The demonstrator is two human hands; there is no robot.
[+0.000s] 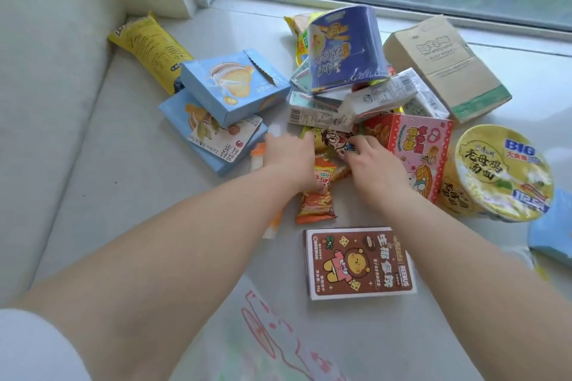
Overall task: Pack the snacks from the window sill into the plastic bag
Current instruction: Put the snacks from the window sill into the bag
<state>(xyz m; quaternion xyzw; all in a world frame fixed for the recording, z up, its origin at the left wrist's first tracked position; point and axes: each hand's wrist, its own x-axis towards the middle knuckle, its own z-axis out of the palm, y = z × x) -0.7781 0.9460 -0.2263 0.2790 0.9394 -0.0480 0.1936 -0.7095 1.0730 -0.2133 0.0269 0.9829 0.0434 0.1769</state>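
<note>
Packing had barely begun, I judge: the snacks lay piled on the window sill [139, 195], the plastic bag [263, 334] flat nearby. Left hand [288, 158] and right hand [374, 161] reached over small orange packets [315, 204]; whether their fingers gripped anything, I couldn't tell.

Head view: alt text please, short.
Two bare hands, left hand and right hand, reach into small snack packets in a pile of snacks on a white window sill. Boxes, a yellow noodle cup and a brown biscuit box surround them; a plastic bag lies nearest.
</note>
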